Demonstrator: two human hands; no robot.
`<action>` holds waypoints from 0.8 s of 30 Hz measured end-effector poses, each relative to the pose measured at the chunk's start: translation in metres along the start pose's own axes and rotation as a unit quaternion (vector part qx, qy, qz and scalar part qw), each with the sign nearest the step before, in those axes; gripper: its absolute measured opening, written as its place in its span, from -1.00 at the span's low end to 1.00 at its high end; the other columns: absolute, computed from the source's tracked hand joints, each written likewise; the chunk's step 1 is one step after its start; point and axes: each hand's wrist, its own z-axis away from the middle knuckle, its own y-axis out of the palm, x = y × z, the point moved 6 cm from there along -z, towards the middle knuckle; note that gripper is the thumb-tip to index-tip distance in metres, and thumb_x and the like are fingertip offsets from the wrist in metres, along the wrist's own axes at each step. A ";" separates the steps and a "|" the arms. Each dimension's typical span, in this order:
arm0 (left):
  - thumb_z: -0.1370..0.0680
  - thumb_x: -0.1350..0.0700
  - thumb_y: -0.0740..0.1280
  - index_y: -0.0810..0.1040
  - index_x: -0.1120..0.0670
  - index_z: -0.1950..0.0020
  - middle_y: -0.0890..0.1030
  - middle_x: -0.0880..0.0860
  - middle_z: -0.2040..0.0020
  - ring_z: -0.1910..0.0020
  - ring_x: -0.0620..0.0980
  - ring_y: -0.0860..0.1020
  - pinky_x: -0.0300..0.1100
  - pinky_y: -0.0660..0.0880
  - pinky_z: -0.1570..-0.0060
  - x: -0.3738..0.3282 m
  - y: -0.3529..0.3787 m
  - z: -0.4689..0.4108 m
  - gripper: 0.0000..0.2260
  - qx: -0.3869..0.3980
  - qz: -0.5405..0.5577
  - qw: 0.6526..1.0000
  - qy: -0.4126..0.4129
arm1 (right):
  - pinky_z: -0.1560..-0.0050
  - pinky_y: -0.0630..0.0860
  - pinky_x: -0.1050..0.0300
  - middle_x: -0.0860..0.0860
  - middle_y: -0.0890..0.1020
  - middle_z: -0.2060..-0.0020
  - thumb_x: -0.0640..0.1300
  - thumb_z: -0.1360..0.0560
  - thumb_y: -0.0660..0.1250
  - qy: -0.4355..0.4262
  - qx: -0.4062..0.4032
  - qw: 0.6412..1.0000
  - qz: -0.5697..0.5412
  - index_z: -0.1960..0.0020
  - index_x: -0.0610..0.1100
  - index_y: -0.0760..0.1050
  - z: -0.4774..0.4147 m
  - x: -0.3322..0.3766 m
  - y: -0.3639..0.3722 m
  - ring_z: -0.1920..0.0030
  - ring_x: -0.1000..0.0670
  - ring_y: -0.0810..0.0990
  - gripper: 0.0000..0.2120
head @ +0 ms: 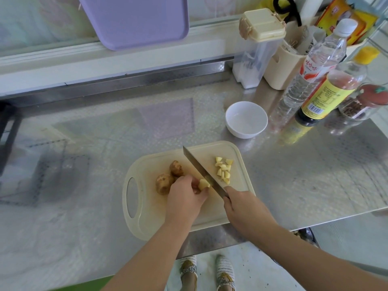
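Steel knife [198, 168] is clasped tight in the right grip [241, 204], and at its nine o'clock the left grip [184, 196] pinches a yellow chunk [204, 184].

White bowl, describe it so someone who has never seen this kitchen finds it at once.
On the steel counter lies a cream cutting board. Just beyond its far right corner sits the white bowl, low and round, unlike the tall bottles to its right.

Head cam looks fwd/down, close over cutting board [147, 217].
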 end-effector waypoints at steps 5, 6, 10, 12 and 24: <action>-0.44 -0.05 0.48 0.57 0.00 0.13 0.58 -0.09 0.23 0.26 -0.16 0.55 -0.12 0.55 0.20 0.001 0.001 0.001 -0.83 -0.003 0.007 1.000 0.001 | 0.16 0.63 -0.09 0.02 0.51 0.27 0.01 -0.67 0.02 -0.005 0.007 1.000 0.019 -0.13 0.02 0.39 -0.004 0.003 0.002 0.24 -0.05 0.58 -0.80; -0.44 -0.04 0.48 0.57 0.00 0.14 0.58 -0.09 0.23 0.26 -0.17 0.55 -0.13 0.55 0.20 0.001 0.001 0.001 -0.84 -0.002 0.007 1.000 0.003 | 0.15 0.63 -0.08 0.02 0.52 0.26 0.01 -0.67 0.02 -0.005 0.009 1.000 0.023 -0.14 0.02 0.39 -0.006 0.004 0.003 0.23 -0.05 0.59 -0.80; -0.44 -0.04 0.48 0.55 -0.01 0.15 0.57 -0.09 0.23 0.27 -0.15 0.54 -0.13 0.55 0.22 0.002 0.002 0.000 -0.84 -0.004 0.005 1.000 0.005 | 0.09 0.64 -0.08 0.01 0.54 0.22 -0.01 -0.68 0.02 -0.001 0.028 0.999 0.023 -0.17 -0.01 0.40 -0.010 0.006 0.008 0.20 -0.04 0.60 -0.78; -0.44 -0.05 0.47 0.55 -0.01 0.16 0.57 -0.08 0.24 0.27 -0.15 0.54 -0.12 0.54 0.24 0.002 0.002 0.000 -0.83 -0.005 0.006 1.000 0.005 | 0.08 0.64 -0.08 0.00 0.54 0.21 -0.02 -0.68 0.02 0.006 0.034 0.999 0.020 -0.18 -0.01 0.39 -0.011 0.007 0.011 0.19 -0.04 0.60 -0.79; -0.50 0.04 0.45 0.65 -0.02 -0.05 0.56 -0.13 0.12 0.18 -0.18 0.55 -0.19 0.56 0.12 0.001 0.002 -0.002 -0.85 0.019 0.002 0.996 0.084 | 0.14 0.59 -0.11 -0.02 0.56 0.24 0.00 -0.68 0.09 0.023 -0.003 0.997 -0.071 0.01 -0.04 0.43 -0.014 -0.009 -0.014 0.24 -0.05 0.57 -0.79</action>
